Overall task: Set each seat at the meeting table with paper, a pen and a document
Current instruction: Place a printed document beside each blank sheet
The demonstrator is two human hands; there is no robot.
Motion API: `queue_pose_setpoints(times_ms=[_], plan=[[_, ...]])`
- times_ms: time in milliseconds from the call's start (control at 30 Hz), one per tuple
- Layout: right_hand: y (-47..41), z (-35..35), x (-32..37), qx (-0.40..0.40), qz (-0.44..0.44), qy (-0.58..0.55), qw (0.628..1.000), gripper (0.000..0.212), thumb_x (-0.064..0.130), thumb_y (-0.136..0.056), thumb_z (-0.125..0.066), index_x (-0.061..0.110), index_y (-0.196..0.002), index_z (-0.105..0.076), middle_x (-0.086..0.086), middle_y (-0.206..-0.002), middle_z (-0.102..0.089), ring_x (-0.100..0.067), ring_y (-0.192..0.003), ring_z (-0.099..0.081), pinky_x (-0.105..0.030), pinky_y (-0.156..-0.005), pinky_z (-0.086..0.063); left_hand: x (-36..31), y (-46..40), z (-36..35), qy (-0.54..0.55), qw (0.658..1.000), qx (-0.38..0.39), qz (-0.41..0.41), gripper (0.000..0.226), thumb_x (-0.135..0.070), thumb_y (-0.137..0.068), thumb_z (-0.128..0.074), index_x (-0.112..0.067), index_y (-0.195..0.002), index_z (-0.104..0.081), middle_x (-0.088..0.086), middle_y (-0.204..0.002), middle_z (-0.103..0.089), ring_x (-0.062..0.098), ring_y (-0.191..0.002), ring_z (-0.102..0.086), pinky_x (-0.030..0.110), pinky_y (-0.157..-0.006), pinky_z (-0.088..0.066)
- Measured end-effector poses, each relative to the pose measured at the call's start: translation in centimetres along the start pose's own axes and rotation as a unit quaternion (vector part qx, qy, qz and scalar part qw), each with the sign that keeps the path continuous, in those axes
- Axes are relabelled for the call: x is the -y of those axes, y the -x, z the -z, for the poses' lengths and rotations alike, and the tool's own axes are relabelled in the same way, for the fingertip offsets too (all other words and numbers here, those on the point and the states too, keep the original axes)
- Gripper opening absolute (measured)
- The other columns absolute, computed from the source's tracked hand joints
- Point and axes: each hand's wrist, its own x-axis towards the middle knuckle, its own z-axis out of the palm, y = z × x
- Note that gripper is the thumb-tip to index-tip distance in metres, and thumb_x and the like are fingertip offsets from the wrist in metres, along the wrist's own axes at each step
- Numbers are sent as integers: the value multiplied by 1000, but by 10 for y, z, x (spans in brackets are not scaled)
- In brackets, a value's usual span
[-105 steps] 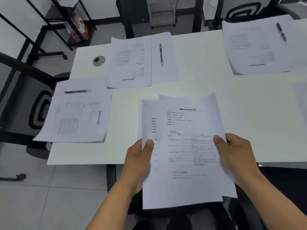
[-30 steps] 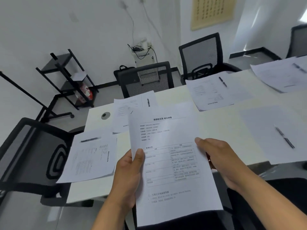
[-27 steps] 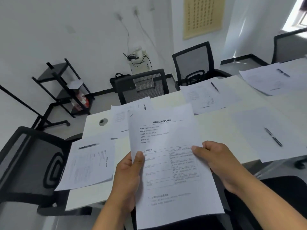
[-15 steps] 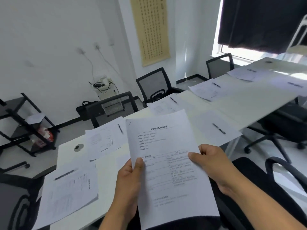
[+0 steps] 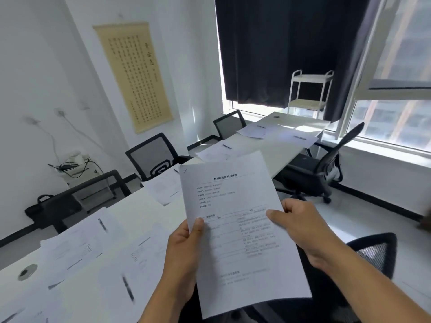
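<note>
Since the earlier frames the view had swung from the near seats toward the window end, while the document (image 5: 235, 229) stayed upright before the chest, its heading at the top and long axis running away from the person. Left hand (image 5: 184, 248) and right hand (image 5: 300, 227) each pinched a side edge, thumbs on the printed face. Along the desk (image 5: 279, 150) most seats visibly carried sheets and pens (image 5: 128, 287); judging by the held document, at least one seat remained.

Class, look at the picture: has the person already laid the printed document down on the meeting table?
No: both hands, left hand and right hand, hold the document up above the table.
</note>
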Motion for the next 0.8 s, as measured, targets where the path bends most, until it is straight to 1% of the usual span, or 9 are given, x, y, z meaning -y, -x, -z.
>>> queue_pose_setpoints(times_ms=[33, 133, 267, 333, 400, 467, 567, 700, 800], plan=[[-2, 9, -1, -2, 0, -9, 1000, 41, 25, -100, -77, -11, -104, -57, -24, -102, -78, -40, -90, -80, -54, -81, -66, -1, 2, -9, 1, 1000, 8, -4, 31, -34, -112, -59, -11, -122, -79, 10, -116, -84, 36, -108, -81, 57, -101, -63], [-4, 62, -4, -2, 7, -27, 1000, 45, 25, -99, -77, -13, -108, -55, -29, -107, -75, -45, -96, -78, -65, -88, -62, 5, 8, -60, -12, 1000, 19, -20, 33, -35, -112, -58, -11, -122, -79, 11, -117, -84, 36, -107, -81, 57, -100, -64], [-20, 134, -17, 1, 23, -24, 999, 40, 24, -100, -77, -11, -102, -57, -29, -102, -75, -47, -95, -76, -67, -86, -61, 20, 12, -134, -2, 999, 20, -35, 34, -35, -113, -57, -11, -124, -77, 11, -119, -83, 37, -108, -81, 58, -98, -64], [-34, 171, -22, 11, 24, -33, 999, 32, 20, -101, -76, -8, -96, -60, -22, -93, -79, -41, -87, -80, -62, -83, -66, 28, 15, -172, 3, 999, 14, -38, 34, -35, -113, -56, -11, -126, -77, 11, -121, -83, 37, -110, -80, 58, -100, -63], [-49, 213, -28, 24, 27, -20, 999, 31, 19, -101, -76, -7, -93, -60, -18, -89, -80, -35, -82, -82, -53, -76, -68, 43, 17, -216, 21, 999, -2, -33, 34, -35, -113, -56, -11, -127, -77, 12, -123, -82, 38, -112, -80, 61, -103, -61], [-62, 252, -33, 30, 17, -3, 999, 33, 20, -101, -77, -7, -93, -59, -19, -89, -80, -34, -79, -81, -42, -65, -65, 54, 19, -256, 38, 999, -13, -26, 34, -33, -114, -56, -10, -127, -76, 13, -124, -82, 38, -114, -79, 62, -106, -59], [-73, 288, -36, 35, 15, -5, 999, 28, 19, -101, -76, 4, -84, -60, -13, -82, -80, -25, -68, -80, -30, -53, -57, 61, 21, -292, 37, 999, -8, -21, 34, -32, -115, -54, -10, -128, -77, 12, -124, -82, 36, -114, -80, 60, -106, -59], [-94, 314, -33, 57, 20, -3, 998, 27, 15, -102, -74, 4, -84, -59, -9, -74, -77, -16, -56, -74, -22, -42, -50, 60, 13, -323, 35, 999, -28, -30, 35, -33, -116, -52, -10, -126, -77, 11, -122, -83, 35, -112, -80, 59, -106, -60], [-118, 317, -32, 71, 13, 1, 997, 27, 15, -103, -73, 4, -83, -60, -8, -73, -76, -13, -53, -72, -22, -40, -48, 63, -1, -332, 42, 998, -47, -29, 35, -32, -117, -51, -11, -127, -76, 11, -124, -82, 36, -115, -79, 60, -108, -59]])
